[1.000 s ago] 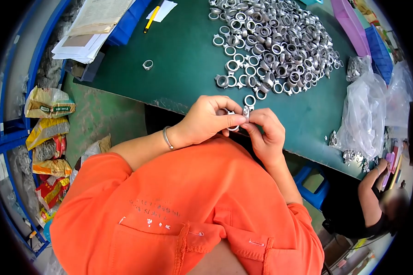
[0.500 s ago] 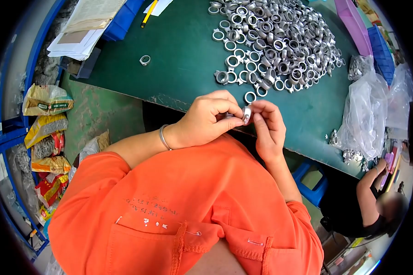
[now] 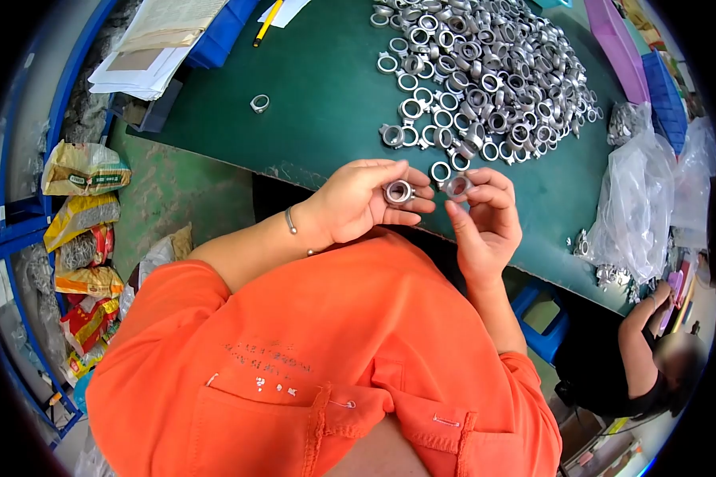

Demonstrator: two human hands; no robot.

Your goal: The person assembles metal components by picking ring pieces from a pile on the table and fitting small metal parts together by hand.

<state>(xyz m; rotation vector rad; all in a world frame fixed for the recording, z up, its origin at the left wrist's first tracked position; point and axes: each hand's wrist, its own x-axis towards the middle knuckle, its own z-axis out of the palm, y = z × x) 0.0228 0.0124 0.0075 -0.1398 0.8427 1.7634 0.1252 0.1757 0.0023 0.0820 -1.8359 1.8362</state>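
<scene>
The left hand lies palm up, fingers spread, perhaps so one ring rests unpinched, while beside it the right hand pinches another ring by thumb and fingers, the pile beyond both, likely for easy reach.

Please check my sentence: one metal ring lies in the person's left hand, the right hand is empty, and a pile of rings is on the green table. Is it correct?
Not fully: the right hand is not empty. The head view shows it holding a second ring at the fingertips. The left hand with its metal ring and the pile of rings on the green table are correct.
</scene>
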